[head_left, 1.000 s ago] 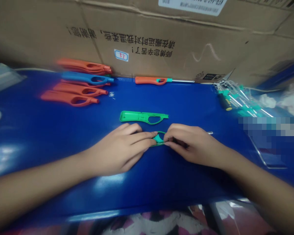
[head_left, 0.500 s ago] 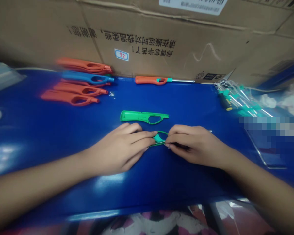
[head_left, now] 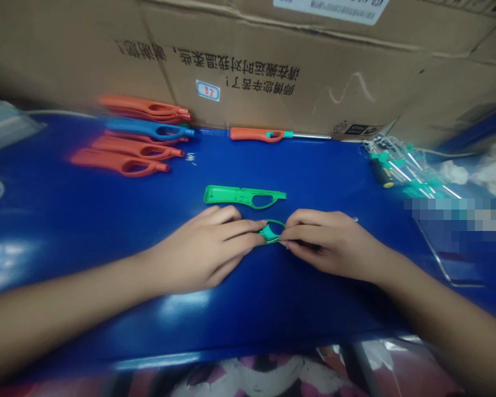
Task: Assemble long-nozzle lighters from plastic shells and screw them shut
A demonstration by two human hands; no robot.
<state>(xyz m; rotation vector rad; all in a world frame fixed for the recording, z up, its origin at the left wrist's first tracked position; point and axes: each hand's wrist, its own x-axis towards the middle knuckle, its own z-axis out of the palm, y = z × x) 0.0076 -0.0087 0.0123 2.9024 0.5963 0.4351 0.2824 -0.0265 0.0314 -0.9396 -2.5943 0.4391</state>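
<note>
Between my two hands lies a green lighter casing half (head_left: 278, 222), its looped trigger guard showing, with a teal trigger (head_left: 269, 234) inside the loop. My left hand (head_left: 209, 248) is closed on the handle side and covers most of it. With its fingers pinched, my right hand (head_left: 328, 242) grips the front end of the same casing; a small metal tip (head_left: 355, 219) shows beyond the knuckles. Just past my hands, a second green casing half (head_left: 246, 197) rests hollow side up on the blue table (head_left: 231, 325).
Orange lighter casings (head_left: 124, 160) and a blue one (head_left: 138, 129) are stacked at left. An orange lighter (head_left: 256, 135) with a metal tube lies before the cardboard box (head_left: 248, 49). At right are metal rods with teal parts (head_left: 421, 184) and a black-yellow screwdriver handle (head_left: 383, 173).
The view has shifted very slightly. Both hands keep the same hold on the green casing, with no clear movement of the parts.
</note>
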